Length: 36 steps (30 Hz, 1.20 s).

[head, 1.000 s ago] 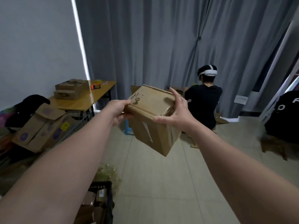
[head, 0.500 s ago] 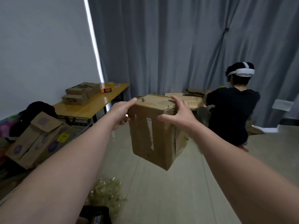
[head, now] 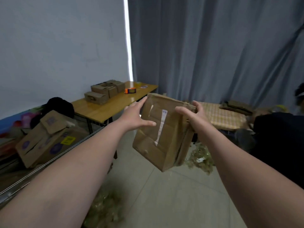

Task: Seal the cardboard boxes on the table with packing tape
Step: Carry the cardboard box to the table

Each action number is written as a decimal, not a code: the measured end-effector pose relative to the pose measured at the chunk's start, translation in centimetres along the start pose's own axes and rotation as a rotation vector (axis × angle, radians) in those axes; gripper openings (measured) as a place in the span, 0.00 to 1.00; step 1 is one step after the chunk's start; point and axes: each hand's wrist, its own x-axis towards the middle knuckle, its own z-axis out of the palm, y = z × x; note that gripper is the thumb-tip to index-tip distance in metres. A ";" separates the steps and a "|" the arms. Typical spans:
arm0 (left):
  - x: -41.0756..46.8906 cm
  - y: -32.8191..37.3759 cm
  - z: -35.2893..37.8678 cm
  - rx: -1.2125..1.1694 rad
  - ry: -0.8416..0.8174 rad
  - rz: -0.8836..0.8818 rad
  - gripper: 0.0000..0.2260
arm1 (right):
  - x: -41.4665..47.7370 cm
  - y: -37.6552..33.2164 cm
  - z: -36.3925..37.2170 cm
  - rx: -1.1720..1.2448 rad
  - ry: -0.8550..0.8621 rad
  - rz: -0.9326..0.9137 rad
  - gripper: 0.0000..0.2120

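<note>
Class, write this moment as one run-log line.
box: held, tilted | left hand: presses side | right hand: grips top edge | tape: on table

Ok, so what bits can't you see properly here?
All in the head view:
- The right hand: fingertips hidden behind the box.
- The box's far sides: turned away.
- The seated person: cut off by the right edge.
- The small boxes on the table: too small to tell if taped.
- The orange tape: too small for detail.

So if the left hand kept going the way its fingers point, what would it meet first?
The cardboard box: the left hand touches its side now, so going on would probably only press into it.
</note>
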 end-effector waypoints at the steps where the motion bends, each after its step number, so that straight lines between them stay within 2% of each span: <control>1: 1.1 -0.3 0.1 0.004 -0.007 -0.012 0.47 | 1.3 0.1 0.2 0.058 -0.009 0.033 0.46; 6: 7.6 -4.2 1.5 -0.148 -0.036 -0.141 0.52 | 8.4 1.0 1.8 0.247 -0.040 0.162 0.44; 11: 15.1 -8.0 2.6 -0.387 -0.071 -0.339 0.33 | 17.0 1.7 5.0 0.334 -0.103 0.270 0.51; 14: 21.0 -11.4 2.7 -0.481 -0.044 -0.410 0.25 | 23.3 1.9 7.6 0.353 -0.114 0.279 0.45; 15: 23.0 -12.2 2.5 -0.513 -0.024 -0.434 0.25 | 25.6 1.9 8.5 0.357 -0.121 0.284 0.43; 18: 29.1 -14.9 1.2 -0.571 0.034 -0.482 0.34 | 32.2 1.1 11.4 0.375 -0.148 0.309 0.42; 19: 31.1 -15.7 0.6 -0.578 0.054 -0.487 0.34 | 34.2 0.8 12.3 0.390 -0.157 0.314 0.41; 21: 34.9 -17.2 -0.2 -0.604 0.083 -0.482 0.27 | 37.8 0.1 14.0 0.415 -0.168 0.330 0.42; 23: 38.2 -18.4 -0.6 -0.620 0.090 -0.489 0.24 | 41.1 0.1 15.3 0.429 -0.177 0.349 0.47; 26: 42.2 -19.8 -0.6 -0.611 0.122 -0.520 0.27 | 45.9 0.3 16.7 0.410 -0.223 0.353 0.59; 29: 45.9 -21.5 -0.8 -0.633 0.169 -0.552 0.33 | 50.3 0.6 17.7 0.360 -0.257 0.321 0.49; 36: 53.5 -25.4 0.0 -0.658 0.286 -0.591 0.23 | 61.0 3.4 21.9 0.380 -0.262 0.375 0.37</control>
